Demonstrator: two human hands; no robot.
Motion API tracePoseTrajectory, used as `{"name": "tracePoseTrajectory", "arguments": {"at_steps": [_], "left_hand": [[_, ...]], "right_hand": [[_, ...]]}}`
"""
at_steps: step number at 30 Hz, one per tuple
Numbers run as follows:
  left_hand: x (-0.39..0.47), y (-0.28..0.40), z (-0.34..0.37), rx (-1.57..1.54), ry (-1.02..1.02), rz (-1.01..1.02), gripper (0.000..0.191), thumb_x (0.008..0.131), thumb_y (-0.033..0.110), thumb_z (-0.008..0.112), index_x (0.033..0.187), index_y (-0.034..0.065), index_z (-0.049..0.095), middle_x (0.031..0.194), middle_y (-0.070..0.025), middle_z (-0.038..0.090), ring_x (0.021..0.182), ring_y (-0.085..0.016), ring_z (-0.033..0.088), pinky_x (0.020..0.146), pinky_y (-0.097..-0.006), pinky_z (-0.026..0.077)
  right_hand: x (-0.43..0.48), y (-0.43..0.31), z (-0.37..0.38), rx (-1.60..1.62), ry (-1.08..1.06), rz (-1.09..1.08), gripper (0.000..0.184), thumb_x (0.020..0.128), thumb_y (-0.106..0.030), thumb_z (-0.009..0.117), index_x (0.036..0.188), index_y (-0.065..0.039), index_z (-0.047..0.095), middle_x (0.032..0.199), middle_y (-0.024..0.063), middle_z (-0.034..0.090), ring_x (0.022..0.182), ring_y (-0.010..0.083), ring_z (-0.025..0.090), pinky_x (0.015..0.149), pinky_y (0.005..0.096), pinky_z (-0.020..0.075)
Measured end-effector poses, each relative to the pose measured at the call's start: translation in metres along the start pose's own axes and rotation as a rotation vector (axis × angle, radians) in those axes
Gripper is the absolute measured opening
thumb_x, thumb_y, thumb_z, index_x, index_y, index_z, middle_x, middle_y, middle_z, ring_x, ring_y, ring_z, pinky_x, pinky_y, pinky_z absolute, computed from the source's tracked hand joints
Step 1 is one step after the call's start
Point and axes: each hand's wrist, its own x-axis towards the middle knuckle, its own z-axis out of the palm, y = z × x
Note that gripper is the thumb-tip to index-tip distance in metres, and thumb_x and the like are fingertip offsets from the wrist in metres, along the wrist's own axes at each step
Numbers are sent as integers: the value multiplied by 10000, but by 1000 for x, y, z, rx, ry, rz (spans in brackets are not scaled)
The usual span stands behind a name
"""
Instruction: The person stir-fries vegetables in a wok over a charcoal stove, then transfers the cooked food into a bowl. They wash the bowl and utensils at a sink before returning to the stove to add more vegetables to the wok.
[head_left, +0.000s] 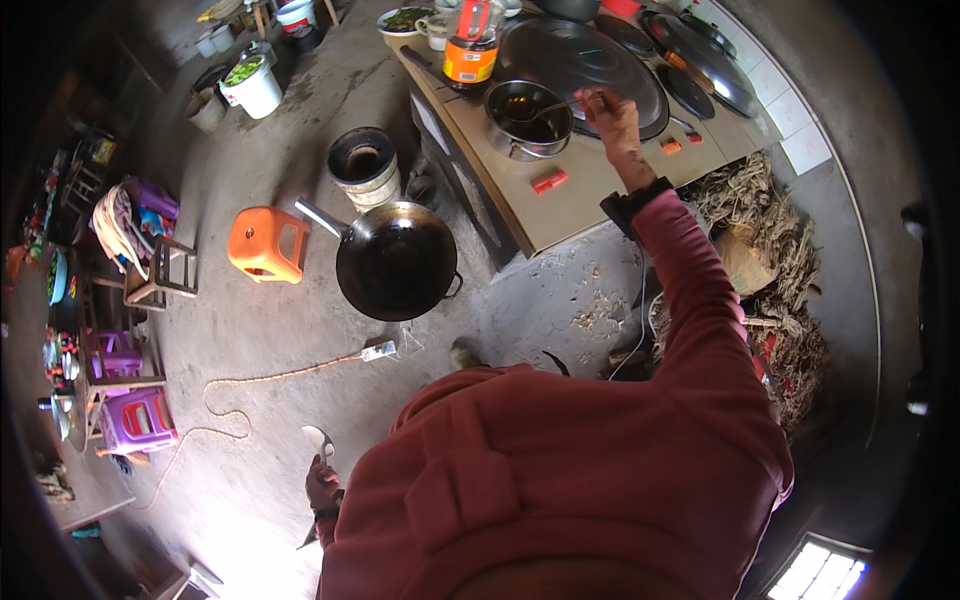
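My right hand reaches over the counter and grips the thin handle of a metal spoon. The spoon's far end dips into a stainless-steel pot, where dark, glossy liquid shows. Behind that pot stands a large plastic jar with an orange label and dark contents. Low at my left side, my left hand holds a shiny metal utensil; its exact kind is hard to tell. A black wok with a long metal handle sits beyond my feet.
A large dark lid lies on the counter, with red-orange packets nearby. Beside the wok are a cylindrical stove and an orange stool. A cord with a power strip crosses the floor. Dry husks are piled right.
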Motion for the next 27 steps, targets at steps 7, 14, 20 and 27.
{"name": "tracePoseTrajectory", "arguments": {"at_steps": [7, 14, 20, 27], "left_hand": [[-20, -11, -18, 55, 114, 152, 370, 927, 36, 497, 1292, 98, 515, 643, 40, 390, 517, -68, 386, 430, -194, 397], [-61, -10, -31, -1, 44, 108, 391, 902, -19, 484, 1277, 82, 536, 652, 39, 422, 515, -59, 438, 457, -219, 427], [-112, -13, -45, 55, 116, 213, 363, 914, 32, 535, 1276, 57, 532, 659, 38, 411, 527, -50, 393, 457, -198, 398], [-170, -19, -41, -97, 180, 232, 387, 917, 47, 499, 1301, 68, 536, 648, 41, 381, 531, -51, 378, 455, -192, 372]], "right_hand": [[-37, -33, 53, 138, -141, 62, 190, 956, -209, 618, 990, -51, 719, 772, -14, 637, 641, 23, 497, 599, 163, 397], [-136, 48, 148, 186, -292, 253, 269, 918, -285, 609, 931, -28, 689, 787, 33, 640, 656, 76, 558, 584, 202, 449], [-213, 146, 235, 20, -311, 305, 225, 925, -233, 594, 902, -32, 693, 710, 33, 646, 589, 92, 599, 532, 233, 503], [-222, 187, 292, -544, -522, -590, 86, 883, -122, 568, 891, -56, 624, 861, 143, 645, 819, 325, 638, 743, 383, 525]]}}
